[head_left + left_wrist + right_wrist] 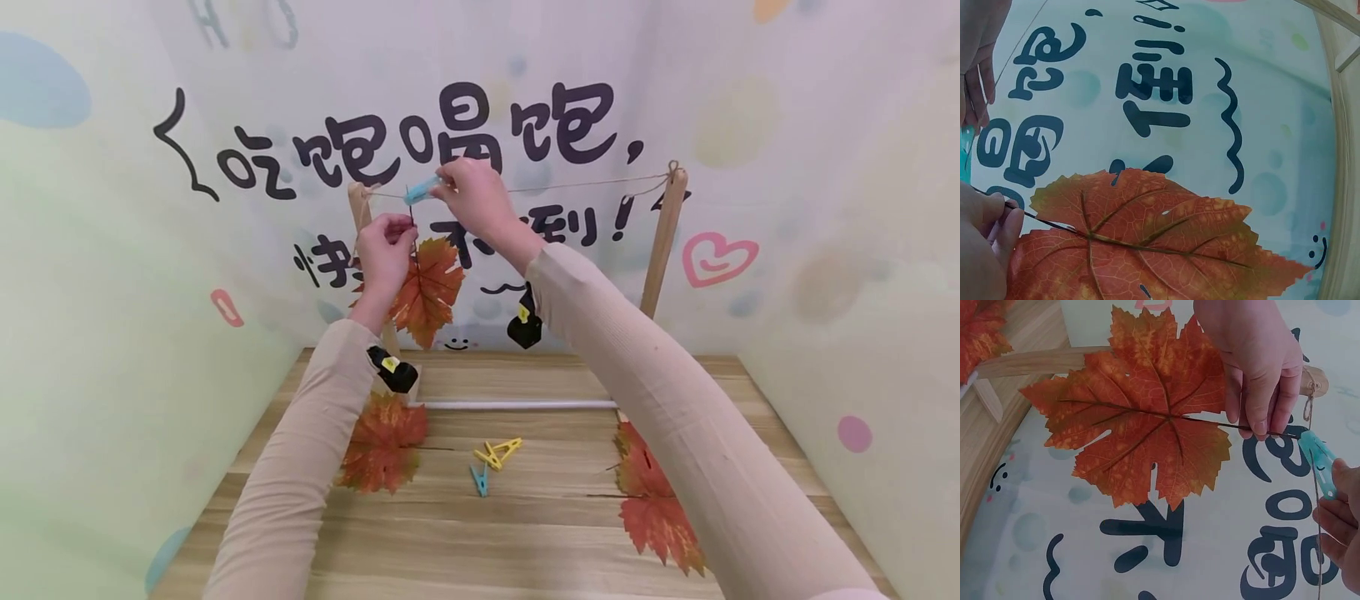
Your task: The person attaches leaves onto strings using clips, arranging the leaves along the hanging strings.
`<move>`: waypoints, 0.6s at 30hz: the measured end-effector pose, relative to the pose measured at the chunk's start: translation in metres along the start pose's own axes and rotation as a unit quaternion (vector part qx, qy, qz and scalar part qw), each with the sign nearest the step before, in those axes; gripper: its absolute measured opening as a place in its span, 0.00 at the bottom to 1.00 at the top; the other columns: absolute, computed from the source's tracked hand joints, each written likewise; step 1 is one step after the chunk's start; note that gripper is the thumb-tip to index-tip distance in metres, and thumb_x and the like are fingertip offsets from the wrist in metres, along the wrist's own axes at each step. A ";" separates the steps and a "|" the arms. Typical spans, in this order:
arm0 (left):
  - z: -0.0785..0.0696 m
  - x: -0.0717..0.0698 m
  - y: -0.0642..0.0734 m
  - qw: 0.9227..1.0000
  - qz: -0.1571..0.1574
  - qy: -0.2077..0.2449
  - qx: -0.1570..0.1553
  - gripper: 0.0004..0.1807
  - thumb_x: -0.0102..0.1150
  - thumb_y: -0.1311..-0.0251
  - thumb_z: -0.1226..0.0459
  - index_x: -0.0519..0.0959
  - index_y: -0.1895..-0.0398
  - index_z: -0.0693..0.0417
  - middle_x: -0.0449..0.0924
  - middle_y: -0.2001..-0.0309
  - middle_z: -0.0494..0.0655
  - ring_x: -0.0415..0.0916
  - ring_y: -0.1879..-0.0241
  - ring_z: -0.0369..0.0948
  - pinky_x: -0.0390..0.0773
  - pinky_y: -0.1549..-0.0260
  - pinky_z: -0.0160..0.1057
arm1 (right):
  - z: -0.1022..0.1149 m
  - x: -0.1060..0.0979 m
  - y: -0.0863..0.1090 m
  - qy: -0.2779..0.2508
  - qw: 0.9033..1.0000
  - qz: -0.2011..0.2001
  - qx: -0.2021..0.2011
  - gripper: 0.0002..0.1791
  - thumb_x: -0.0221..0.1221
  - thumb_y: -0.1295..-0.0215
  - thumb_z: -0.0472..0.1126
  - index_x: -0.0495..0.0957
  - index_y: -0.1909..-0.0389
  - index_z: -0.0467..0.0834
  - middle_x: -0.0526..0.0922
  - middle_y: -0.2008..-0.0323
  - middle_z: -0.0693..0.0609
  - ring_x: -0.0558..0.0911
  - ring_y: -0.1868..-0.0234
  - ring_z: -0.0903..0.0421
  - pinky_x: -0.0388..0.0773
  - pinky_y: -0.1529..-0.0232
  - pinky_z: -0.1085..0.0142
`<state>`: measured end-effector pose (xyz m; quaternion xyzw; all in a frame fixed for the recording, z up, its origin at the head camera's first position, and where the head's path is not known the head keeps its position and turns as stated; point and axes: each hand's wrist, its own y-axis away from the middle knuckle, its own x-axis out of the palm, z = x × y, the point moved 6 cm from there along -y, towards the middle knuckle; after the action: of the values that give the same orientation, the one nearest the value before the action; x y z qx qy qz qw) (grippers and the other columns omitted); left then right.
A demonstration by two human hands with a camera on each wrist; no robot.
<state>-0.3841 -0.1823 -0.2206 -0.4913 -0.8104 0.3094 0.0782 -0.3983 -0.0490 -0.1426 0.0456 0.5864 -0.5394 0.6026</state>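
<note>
Close to the left wooden post [359,200], both hands work at a length of twine [592,182] strung across to the right wooden post [663,242]. The left hand [386,250] pinches the dark stem [1216,424] of an orange-red artificial maple leaf [427,292] between thumb and fingers. The leaf hangs below the twine, in front of the lettered backdrop [750,125], its stem running upward and its long tip pointing down. The right hand [476,196] grasps a light-blue clothespin [422,190] by its handle end, thumb against fingers. The nose of this clothespin meets the top of the stem right at the twine; whether it has closed over both cannot be told. A black wrist camera with a yellow label sits on each forearm.

On the wood-grain bench [487,550] below, a white rod [517,405] lies crosswise toward the back. Nearer the front, two yellow clothespins [502,452] lie against each other, with a blue clothespin [480,481] just beside them. To their left rests another autumn leaf [384,442], partly covered by the left sleeve [288,467], its stem pointing toward the middle. To their right, two overlapping red-orange leaves [660,525] lie partly behind the right sleeve [675,408], their stems also pointing inward.
</note>
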 end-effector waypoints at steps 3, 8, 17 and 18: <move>0.000 -0.001 0.000 1.000 0.002 -0.004 0.003 0.09 0.57 0.44 0.71 0.78 0.62 0.68 0.80 0.63 0.59 0.77 0.67 0.45 0.76 0.66 0.31 | -0.003 0.002 0.001 -0.004 1.000 0.006 0.010 0.17 0.55 0.38 0.45 0.78 0.54 0.39 0.81 0.61 0.48 0.73 0.65 0.55 0.68 0.63 0.68; -0.001 -0.002 0.002 1.000 0.003 -0.015 -0.001 0.09 0.57 0.43 0.70 0.78 0.61 0.67 0.80 0.62 0.58 0.78 0.65 0.46 0.77 0.64 0.33 | -0.005 0.001 0.008 -0.023 1.000 -0.013 0.010 0.21 0.56 0.38 0.45 0.74 0.48 0.38 0.79 0.52 0.47 0.75 0.51 0.54 0.70 0.50 0.67; -0.003 -0.005 0.003 1.000 -0.001 -0.019 0.008 0.09 0.58 0.44 0.70 0.79 0.62 0.68 0.80 0.63 0.59 0.78 0.65 0.47 0.77 0.61 0.37 | -0.010 -0.010 0.039 -0.004 0.996 -0.082 -0.037 0.23 0.58 0.40 0.45 0.73 0.46 0.38 0.77 0.48 0.45 0.73 0.45 0.53 0.68 0.45 0.66; -0.003 -0.005 0.004 1.000 -0.002 -0.020 0.007 0.09 0.58 0.44 0.70 0.79 0.62 0.68 0.80 0.63 0.59 0.78 0.65 0.47 0.77 0.61 0.37 | -0.011 -0.011 0.043 -0.003 0.995 -0.089 -0.043 0.23 0.58 0.40 0.45 0.73 0.46 0.38 0.77 0.49 0.45 0.73 0.46 0.53 0.69 0.45 0.66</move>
<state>-0.3776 -0.1839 -0.2192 -0.4830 -0.8104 0.3248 0.0665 -0.3723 -0.0165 -0.1624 -0.0338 0.6091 -0.5653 0.5552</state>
